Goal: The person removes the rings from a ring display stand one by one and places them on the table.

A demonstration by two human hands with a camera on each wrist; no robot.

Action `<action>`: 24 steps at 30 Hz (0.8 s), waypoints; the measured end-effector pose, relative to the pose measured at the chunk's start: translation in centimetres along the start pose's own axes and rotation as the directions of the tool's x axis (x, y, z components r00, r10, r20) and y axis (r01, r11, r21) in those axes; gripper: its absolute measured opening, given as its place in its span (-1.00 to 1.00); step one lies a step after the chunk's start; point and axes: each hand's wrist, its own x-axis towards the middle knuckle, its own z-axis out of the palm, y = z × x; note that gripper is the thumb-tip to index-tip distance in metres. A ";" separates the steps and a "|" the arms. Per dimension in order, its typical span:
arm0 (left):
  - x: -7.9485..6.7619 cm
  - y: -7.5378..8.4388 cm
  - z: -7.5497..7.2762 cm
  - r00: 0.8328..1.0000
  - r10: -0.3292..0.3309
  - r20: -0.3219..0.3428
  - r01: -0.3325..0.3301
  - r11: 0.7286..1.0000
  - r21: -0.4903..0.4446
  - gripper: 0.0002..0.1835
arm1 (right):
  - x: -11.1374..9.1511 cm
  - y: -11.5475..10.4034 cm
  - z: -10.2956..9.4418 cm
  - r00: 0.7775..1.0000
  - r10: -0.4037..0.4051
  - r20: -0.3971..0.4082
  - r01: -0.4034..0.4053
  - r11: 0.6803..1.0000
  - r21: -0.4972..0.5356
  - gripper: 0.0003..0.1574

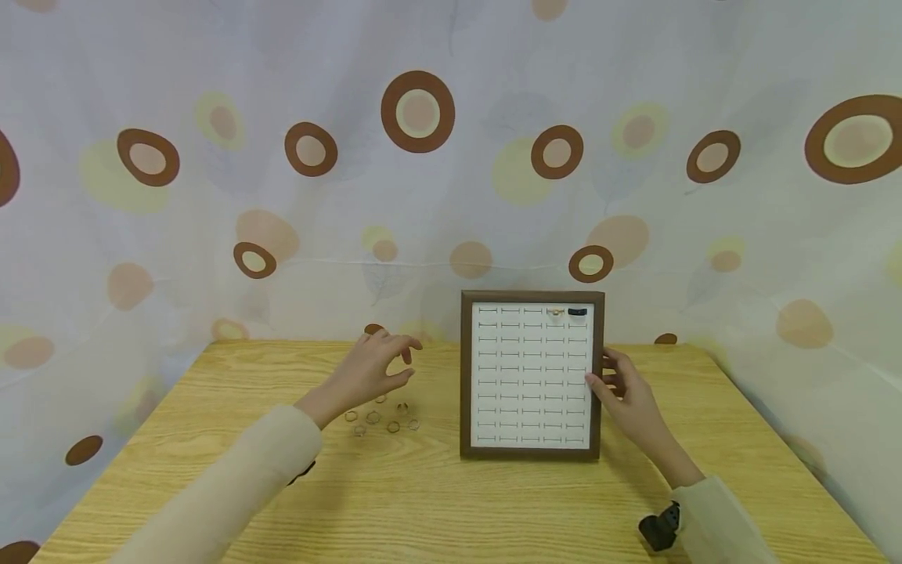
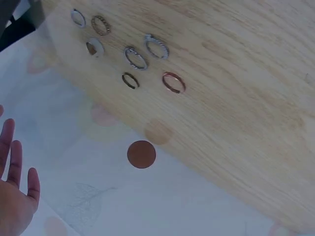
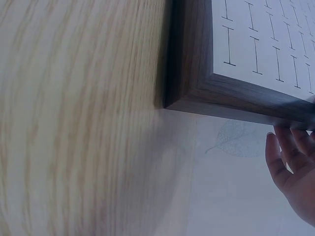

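A brown-framed ring display board [image 1: 532,454] stands upright on the table, its white panel cut with rows of short slots. In the top row at the right sit a gold-toned ring [image 1: 555,312] and a black piece [image 1: 577,312]. My right hand [image 1: 627,403] grips the board's right edge, thumb at the front and fingers round the side. Left of the board, my left hand [image 1: 369,366] hovers over the table with thumb and fingers apart and nothing visible between them. Several loose rings lie below it, among them a reddish ring [image 2: 174,82] and a silver ring [image 2: 135,58].
The wooden table [image 1: 395,501] reaches back to a pale curtain [image 1: 451,196] printed with brown and yellow circles. A black wrist device [image 1: 660,527] is strapped by the right sleeve [image 1: 719,521]. The left sleeve [image 1: 239,478] passes in front of the table's left part.
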 end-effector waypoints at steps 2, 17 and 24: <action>0.4 0.4 -0.2 1.000 0.026 -0.012 -0.026 1.000 0.004 -0.61 | 0.0 -0.2 0.0 1.000 0.005 0.002 -0.005 1.000 -0.004 -0.37; 3.4 5.1 -1.2 0.980 0.194 -0.035 -0.194 0.981 0.005 -0.67 | -0.2 -1.7 -0.4 1.000 0.010 -0.006 -0.011 1.000 -0.015 -0.40; 4.7 6.9 -0.8 0.963 0.264 -0.046 -0.264 0.964 0.017 -0.73 | -0.3 -3.1 -0.5 1.000 -0.011 -0.009 0.011 1.000 -0.010 -0.43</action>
